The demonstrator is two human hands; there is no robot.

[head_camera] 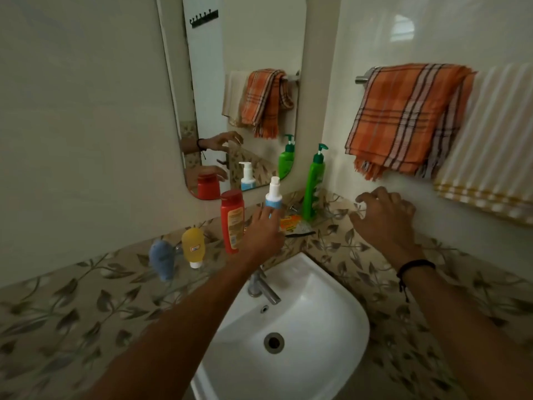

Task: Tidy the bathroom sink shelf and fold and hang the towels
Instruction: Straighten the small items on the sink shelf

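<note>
Here, your left hand (264, 232) reaches past the tap (263, 285), fingers straight, touching the white pump bottle (272, 194) on the shelf (331, 219), the red bottle (232, 220) crowding just beside. Your right hand (383, 217) hovers loosely curled, holding nothing, below the orange towel (403, 119) draped over the rail (364, 77).

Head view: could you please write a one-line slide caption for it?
Left hand touches the white-and-blue pump bottle above the sink; right hand hovers below the orange towel.

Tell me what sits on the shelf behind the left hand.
A white pump bottle stands just past the left hand; an orange sachet and a black item lie beside it. The hand covers the bottle's base and part of the sachet.
</note>
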